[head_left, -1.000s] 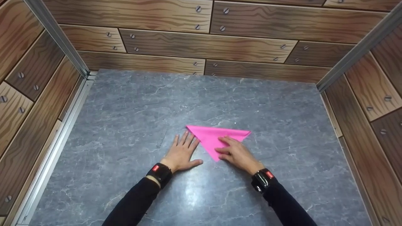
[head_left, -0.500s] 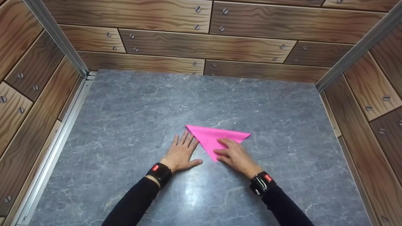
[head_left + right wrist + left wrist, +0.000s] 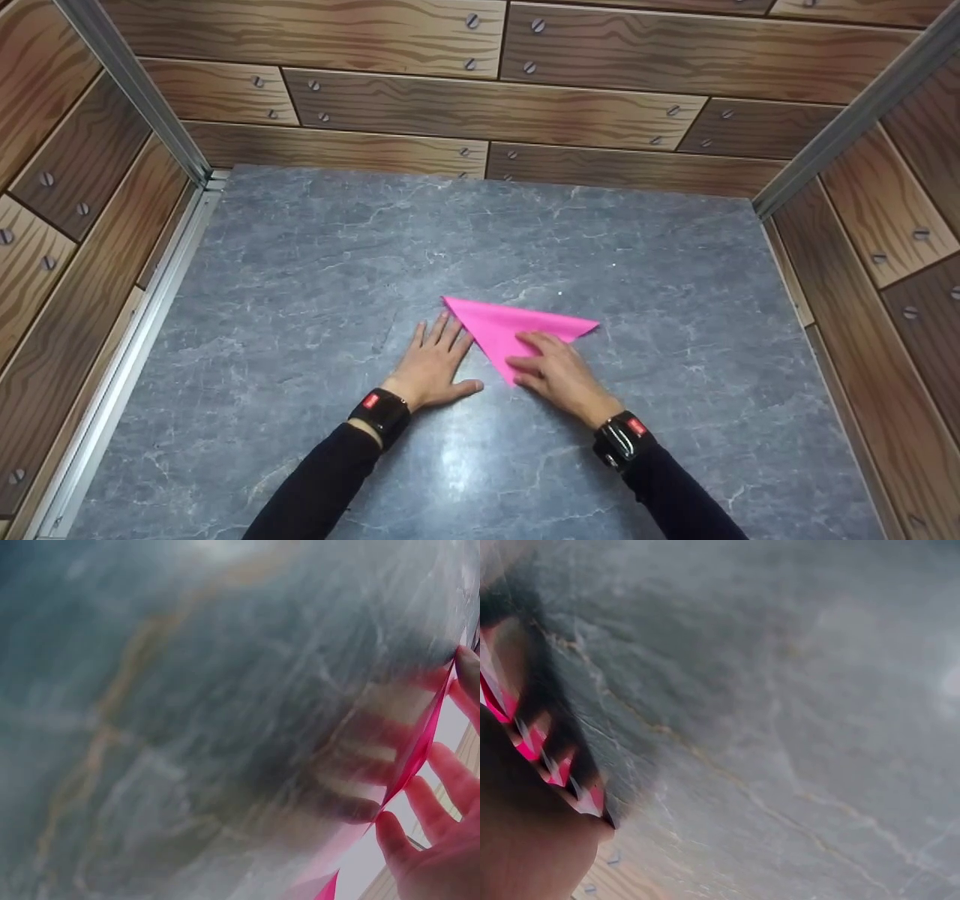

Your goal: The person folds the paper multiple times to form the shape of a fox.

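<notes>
A bright pink sheet (image 3: 487, 322), folded into a triangle, lies near the middle of the grey surface; whether it is paper or cloth I cannot tell. My left hand (image 3: 431, 367) rests flat with fingers spread, its fingertips along the sheet's left edge. On the lower part of the sheet, the spread fingertips of my right hand (image 3: 562, 375) rest close to the near corner. Seen from the right wrist, those fingers (image 3: 439, 817) touch the thin pink sheet (image 3: 420, 742). In the left wrist view only part of the left hand (image 3: 532, 847) shows, with pink slivers behind it.
The marbled grey surface (image 3: 300, 262) spreads around both hands. Wood-patterned panels (image 3: 487, 105) stand at the back and on both sides. A metal rail (image 3: 135, 345) runs along the left edge.
The pink sheet has turned slightly, its right corner nearer to me and its near corner further left. My right hand has slid a little left with it. The left hand stays in place.
</notes>
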Available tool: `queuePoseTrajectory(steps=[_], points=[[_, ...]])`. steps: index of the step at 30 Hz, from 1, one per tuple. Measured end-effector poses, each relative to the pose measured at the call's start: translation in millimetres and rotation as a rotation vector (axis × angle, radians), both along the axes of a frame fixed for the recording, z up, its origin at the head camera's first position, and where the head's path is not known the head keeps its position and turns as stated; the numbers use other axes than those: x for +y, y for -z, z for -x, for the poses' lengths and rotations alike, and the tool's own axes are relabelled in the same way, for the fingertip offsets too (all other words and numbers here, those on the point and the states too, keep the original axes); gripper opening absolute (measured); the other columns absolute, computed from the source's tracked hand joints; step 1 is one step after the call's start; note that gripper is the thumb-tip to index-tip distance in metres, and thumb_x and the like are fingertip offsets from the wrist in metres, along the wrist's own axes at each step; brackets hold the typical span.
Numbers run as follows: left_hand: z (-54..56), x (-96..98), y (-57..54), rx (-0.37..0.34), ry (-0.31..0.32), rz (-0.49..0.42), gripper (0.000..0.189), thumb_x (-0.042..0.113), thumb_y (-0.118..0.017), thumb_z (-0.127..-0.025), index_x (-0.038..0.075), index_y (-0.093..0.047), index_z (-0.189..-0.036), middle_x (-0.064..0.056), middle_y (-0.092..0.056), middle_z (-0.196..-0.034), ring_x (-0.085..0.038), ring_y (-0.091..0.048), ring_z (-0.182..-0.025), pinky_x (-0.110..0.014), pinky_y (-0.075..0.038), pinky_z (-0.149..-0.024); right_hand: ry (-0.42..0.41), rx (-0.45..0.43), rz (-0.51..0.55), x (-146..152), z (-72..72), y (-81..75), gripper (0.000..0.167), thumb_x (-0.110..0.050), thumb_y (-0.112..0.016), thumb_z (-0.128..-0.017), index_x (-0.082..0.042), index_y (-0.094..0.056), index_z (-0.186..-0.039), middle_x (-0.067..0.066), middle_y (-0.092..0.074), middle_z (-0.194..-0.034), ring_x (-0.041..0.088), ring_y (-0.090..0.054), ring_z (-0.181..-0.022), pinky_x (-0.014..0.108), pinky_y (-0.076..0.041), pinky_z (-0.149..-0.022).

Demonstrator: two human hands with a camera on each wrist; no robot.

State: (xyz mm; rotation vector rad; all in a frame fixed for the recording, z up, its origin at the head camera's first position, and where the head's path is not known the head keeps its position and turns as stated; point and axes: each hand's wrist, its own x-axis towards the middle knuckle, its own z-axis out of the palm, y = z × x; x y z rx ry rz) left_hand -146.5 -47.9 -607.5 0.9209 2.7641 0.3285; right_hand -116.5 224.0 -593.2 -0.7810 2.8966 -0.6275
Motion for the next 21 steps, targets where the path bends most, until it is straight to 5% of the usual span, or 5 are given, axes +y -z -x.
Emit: queuePoseTrajectory(steps=[21], points=[[0.7, -0.1, -0.4, 0.001, 0.006, 0.011, 0.095, 0.072, -0.05, -0.095, 0.013, -0.024, -0.165, -0.017, -0.014, -0.172, -0.04, -0.007, -0.158, -0.065, -0.011, -0.123, -0.016, -0.015, 0.024, 4.3, 1.7, -0.9, 0.037, -0.034, -0.075, -0.094, -0.02, -0.074, -0.128, 0.014, -0.049, -0.156, 0.038, -0.041, -0.145, 0.06, -0.028, -0.12]])
